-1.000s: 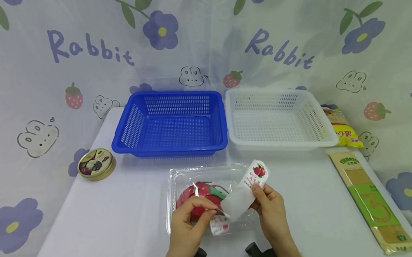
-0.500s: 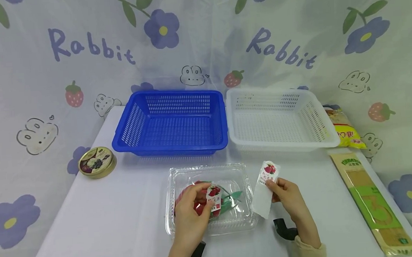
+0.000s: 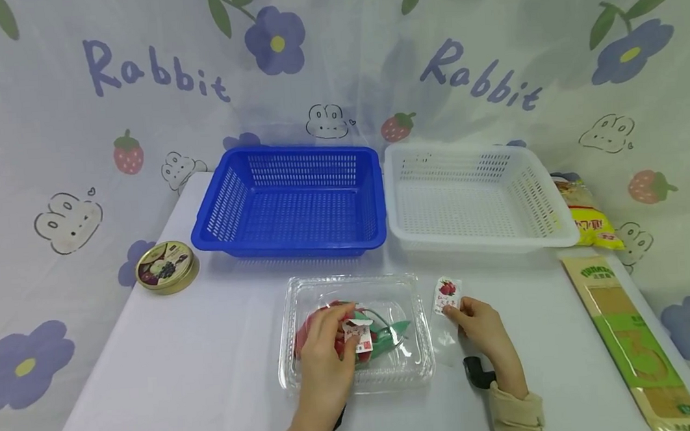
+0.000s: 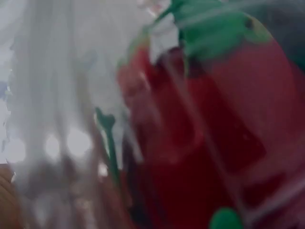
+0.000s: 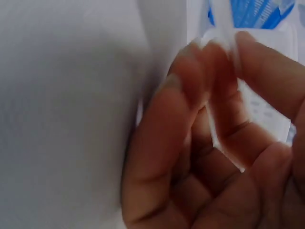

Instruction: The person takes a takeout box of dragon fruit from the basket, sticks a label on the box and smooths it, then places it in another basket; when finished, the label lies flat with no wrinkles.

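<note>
Pinching a small printed sticker (image 3: 358, 337) between thumb and fingers, a person's left hand (image 3: 325, 363) hangs over a clear plastic box (image 3: 408, 362) while the right hand (image 3: 491, 331), apart from it, grips a pale strip (image 3: 447, 291) just beside the box. The sticker is partly curled at its top edge; whether it touches the lid cannot be told. Red fruit is pictured on the strip's upper end, which rises past the right fingertips, and its lower end hangs below them toward the box. Directly under the left hand, inside the box, lies a glossy red object (image 4: 214, 105) with green parts, seen close but blurred from the left wrist. A beige sleeve (image 3: 514, 408) covers the right forearm, with a black fitting (image 3: 479, 372) at the wrist. Straight beyond the left hand stands a blue basket (image 3: 291, 251); beyond the right, a white basket (image 3: 481, 242) beside it. A round gold tin (image 3: 166, 267) sits far to the left of the left hand. Well to the right of the right hand lies a long green and tan packet (image 3: 635, 330), with a yellow bag (image 3: 597, 225) farther back, partly behind the white basket. Behind everything hangs a curtain (image 3: 347, 39) printed with flowers, strawberries and the word "Rabbit."
</note>
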`<state>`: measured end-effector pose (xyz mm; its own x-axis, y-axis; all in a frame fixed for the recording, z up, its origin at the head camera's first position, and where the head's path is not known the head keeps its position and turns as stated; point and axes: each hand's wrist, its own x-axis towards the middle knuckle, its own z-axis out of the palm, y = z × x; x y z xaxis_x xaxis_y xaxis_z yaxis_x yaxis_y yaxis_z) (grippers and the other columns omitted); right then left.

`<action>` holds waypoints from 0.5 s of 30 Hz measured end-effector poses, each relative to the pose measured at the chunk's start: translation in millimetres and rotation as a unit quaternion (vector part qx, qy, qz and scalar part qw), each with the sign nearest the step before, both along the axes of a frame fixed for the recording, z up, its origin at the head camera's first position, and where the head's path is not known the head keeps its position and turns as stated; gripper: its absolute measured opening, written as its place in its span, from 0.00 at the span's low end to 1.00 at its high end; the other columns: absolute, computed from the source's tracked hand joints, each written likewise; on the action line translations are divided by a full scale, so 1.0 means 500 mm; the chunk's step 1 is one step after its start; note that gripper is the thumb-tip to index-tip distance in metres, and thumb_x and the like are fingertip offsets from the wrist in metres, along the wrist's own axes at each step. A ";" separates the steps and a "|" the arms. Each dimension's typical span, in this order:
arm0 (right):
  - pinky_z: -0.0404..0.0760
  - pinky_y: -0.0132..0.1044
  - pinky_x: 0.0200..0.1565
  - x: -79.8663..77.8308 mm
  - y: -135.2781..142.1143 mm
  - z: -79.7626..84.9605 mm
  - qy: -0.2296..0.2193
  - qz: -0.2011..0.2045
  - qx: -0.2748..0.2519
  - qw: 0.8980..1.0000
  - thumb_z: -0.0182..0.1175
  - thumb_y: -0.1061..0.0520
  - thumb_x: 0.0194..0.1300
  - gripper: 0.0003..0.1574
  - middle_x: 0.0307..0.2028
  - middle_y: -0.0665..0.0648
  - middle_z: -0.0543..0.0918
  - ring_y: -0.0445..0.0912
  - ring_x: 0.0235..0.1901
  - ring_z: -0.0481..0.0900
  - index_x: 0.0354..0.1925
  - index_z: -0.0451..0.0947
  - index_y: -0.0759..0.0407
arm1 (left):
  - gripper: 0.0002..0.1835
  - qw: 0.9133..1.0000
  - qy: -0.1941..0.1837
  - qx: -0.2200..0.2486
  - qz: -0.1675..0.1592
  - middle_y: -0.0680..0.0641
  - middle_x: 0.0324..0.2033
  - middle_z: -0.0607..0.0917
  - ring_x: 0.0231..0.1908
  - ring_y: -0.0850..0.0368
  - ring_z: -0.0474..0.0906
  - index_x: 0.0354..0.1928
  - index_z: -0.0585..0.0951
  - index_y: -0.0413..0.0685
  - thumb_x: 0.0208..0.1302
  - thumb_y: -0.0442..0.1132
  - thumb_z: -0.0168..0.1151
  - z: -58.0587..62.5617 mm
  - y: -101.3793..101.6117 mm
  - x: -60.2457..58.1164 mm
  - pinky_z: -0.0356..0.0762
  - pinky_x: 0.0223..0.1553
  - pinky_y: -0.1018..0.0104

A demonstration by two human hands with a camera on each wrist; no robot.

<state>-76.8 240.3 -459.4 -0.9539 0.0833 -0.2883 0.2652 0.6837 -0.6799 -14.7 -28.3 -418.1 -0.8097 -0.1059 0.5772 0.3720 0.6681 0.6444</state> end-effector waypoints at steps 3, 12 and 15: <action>0.72 0.37 0.31 0.003 -0.006 0.003 0.029 0.005 0.044 0.999 0.62 0.50 0.65 0.19 0.29 0.60 0.77 0.50 0.30 0.74 0.38 0.73 0.67 | 0.34 0.998 0.017 -0.054 0.041 0.47 0.45 0.83 0.47 0.51 0.79 0.45 0.81 0.48 0.27 0.26 0.81 0.000 -0.004 0.001 0.76 0.48 0.60; 0.78 0.30 0.45 0.085 -0.089 0.074 0.398 -0.052 0.037 0.915 0.65 0.68 0.58 0.10 0.40 0.61 0.83 0.48 0.40 0.79 0.41 0.80 0.66 | 0.24 0.991 0.019 -0.123 0.054 0.50 0.42 0.87 0.50 0.49 0.80 0.26 0.77 0.52 0.25 0.39 0.85 -0.013 -0.033 0.010 0.72 0.50 0.56; 0.72 0.18 0.51 0.115 -0.149 0.089 0.482 0.062 -0.013 0.874 0.65 0.67 0.58 0.05 0.38 0.57 0.84 0.44 0.42 0.79 0.35 0.81 0.61 | 0.21 0.990 0.019 -0.132 0.045 0.50 0.41 0.87 0.52 0.47 0.80 0.23 0.77 0.54 0.28 0.38 0.84 -0.014 -0.038 0.012 0.72 0.52 0.54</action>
<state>-19.2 166.0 -414.8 -0.7557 -0.0324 0.6541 -0.5146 0.6472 -0.5625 -8.5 -47.3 -424.8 -0.7815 -0.0179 0.6236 0.3237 0.8428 0.4299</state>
